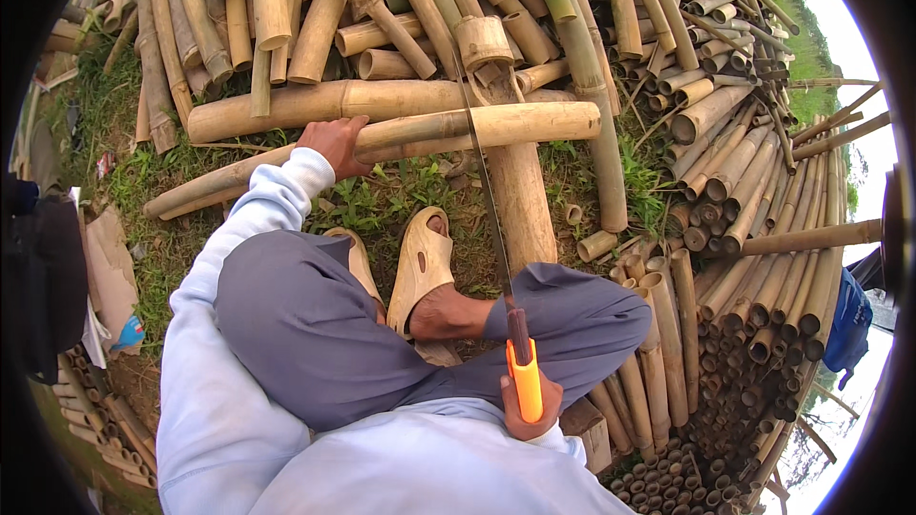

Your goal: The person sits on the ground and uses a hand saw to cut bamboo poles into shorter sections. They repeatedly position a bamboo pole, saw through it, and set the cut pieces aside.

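Note:
My left hand is wrapped round a long bamboo pole that lies slantwise in front of my feet. In my right hand, by my right thigh, is the orange handle of a hand saw. Its long dark blade points away from me and crosses the pole to the right of my left hand. Beneath the pole's right part is a thick bamboo post with a notched far end. I cannot tell how deep the blade sits in the pole.
Beyond the pole, a thick bamboo log lies crosswise under heaped bamboo pieces. More cut bamboo tubes are stacked on the right. My sandals rest on grass. A torn cardboard piece is at left, a blue bag at far right.

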`<state>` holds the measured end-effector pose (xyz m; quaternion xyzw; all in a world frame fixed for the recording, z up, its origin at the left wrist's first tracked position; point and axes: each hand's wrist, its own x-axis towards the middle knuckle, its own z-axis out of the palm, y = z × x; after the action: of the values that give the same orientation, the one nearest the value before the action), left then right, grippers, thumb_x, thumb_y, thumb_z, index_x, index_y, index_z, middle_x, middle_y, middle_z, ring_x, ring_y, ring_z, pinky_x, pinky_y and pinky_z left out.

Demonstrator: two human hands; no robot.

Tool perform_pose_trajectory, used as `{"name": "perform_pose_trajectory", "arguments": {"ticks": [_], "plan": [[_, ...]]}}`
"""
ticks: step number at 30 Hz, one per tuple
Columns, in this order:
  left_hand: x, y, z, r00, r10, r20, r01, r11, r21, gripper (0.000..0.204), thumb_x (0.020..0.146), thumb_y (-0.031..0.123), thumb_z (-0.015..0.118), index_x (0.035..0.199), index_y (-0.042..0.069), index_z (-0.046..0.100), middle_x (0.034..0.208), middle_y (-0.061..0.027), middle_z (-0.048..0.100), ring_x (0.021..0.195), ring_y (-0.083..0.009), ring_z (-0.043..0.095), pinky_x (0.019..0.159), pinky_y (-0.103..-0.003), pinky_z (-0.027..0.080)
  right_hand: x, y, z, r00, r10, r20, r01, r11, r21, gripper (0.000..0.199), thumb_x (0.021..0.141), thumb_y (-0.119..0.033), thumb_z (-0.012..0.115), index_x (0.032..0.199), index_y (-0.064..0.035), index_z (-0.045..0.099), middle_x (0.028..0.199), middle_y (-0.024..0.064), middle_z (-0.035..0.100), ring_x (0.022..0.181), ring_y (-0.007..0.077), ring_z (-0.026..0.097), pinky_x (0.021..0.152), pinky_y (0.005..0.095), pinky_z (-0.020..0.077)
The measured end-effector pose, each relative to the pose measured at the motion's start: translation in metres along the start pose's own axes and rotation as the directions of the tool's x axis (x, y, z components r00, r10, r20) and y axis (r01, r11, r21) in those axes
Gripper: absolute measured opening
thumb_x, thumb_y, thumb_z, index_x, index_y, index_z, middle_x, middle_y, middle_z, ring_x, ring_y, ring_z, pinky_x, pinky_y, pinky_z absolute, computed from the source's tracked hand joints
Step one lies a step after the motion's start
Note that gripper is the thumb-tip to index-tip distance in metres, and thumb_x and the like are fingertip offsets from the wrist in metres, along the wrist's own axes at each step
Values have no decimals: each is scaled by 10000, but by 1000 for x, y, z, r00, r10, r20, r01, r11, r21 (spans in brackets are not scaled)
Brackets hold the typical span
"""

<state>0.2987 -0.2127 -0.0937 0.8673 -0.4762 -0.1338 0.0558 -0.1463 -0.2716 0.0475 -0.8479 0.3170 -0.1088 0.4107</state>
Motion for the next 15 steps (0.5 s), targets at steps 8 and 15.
{"name": "perform_pose_trajectory", "arguments": {"ticks": [8,15], "plan": [[20,0,-9,991,-37,132,41,999,-27,833,670,508,865,1372,137,612,1055,-190,756,977,-372,726,907,-467,567,163,26,51,997,-57,-51,69,960,270,144,936,-52,727,1046,18,666,741,17,606,639,90,541,592,272,456],[15,1,-9,993,-49,107,48,999,13,836,675,503,866,1377,125,614,1049,-198,756,972,-371,727,906,-453,564,160,11,57,995,-40,-86,64,953,297,197,938,-100,768,1032,8,633,784,-10,593,685,79,534,637,240,462]]}}
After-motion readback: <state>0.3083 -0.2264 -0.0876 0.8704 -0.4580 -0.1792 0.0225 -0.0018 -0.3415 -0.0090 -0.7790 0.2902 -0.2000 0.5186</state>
